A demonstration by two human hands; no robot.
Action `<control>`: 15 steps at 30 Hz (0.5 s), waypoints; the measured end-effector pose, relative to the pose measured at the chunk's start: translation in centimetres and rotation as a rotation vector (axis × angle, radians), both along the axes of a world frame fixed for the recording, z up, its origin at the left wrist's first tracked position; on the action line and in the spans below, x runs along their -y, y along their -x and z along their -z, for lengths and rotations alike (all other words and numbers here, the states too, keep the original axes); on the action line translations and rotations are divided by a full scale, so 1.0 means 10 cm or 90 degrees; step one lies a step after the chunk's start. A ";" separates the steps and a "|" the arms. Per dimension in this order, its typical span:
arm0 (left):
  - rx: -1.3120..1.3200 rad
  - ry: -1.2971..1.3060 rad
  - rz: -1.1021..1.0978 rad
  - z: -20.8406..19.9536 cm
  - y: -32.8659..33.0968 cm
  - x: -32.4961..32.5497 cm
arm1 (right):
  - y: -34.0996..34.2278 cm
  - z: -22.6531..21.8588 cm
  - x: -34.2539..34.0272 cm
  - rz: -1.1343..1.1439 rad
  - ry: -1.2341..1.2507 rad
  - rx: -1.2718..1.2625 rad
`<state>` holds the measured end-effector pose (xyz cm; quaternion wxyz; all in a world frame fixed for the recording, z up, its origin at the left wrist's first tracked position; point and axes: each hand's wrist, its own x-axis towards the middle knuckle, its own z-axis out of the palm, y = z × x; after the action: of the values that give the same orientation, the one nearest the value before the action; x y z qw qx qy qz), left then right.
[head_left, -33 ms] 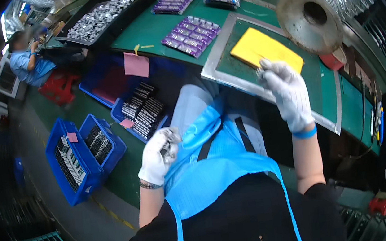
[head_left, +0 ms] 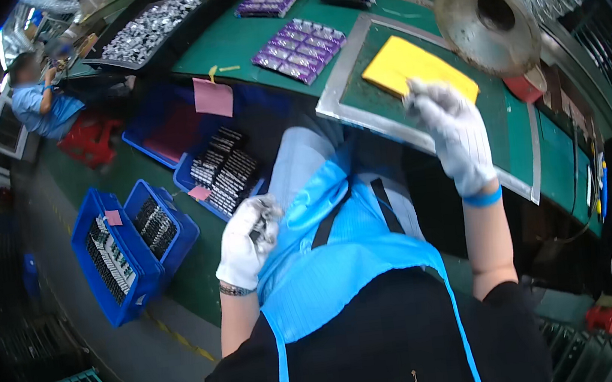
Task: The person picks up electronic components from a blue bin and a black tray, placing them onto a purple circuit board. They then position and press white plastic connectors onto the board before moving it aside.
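Our R hand by yellow pad, nr tabletop's front edge.
R pinched, L hand curled; can't tell if we're holding anything. Slack grip might drop bits off that edge. L-most blue bin: dark/white pcs; black tray, tabletop's L edge: silver pcs.

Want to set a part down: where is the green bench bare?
Mostly bare: between the long black tray and the nearest purple-and-silver rectangular pack. Bare: inside the flat grey frame, right of the white-gloved right hand. Crowded: the far edge, holding more packs.
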<state>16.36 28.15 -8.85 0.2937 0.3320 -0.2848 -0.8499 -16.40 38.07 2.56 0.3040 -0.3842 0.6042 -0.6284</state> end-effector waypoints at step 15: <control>-0.124 -0.013 0.025 -0.22 0.28 0.41 | 0.54 -0.71 0.79 -0.018 -0.141 -0.167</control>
<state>13.58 24.03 -6.63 0.3003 0.2449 -0.2527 -0.8865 -21.81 30.18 9.65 0.2718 -0.4355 0.6986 -0.4984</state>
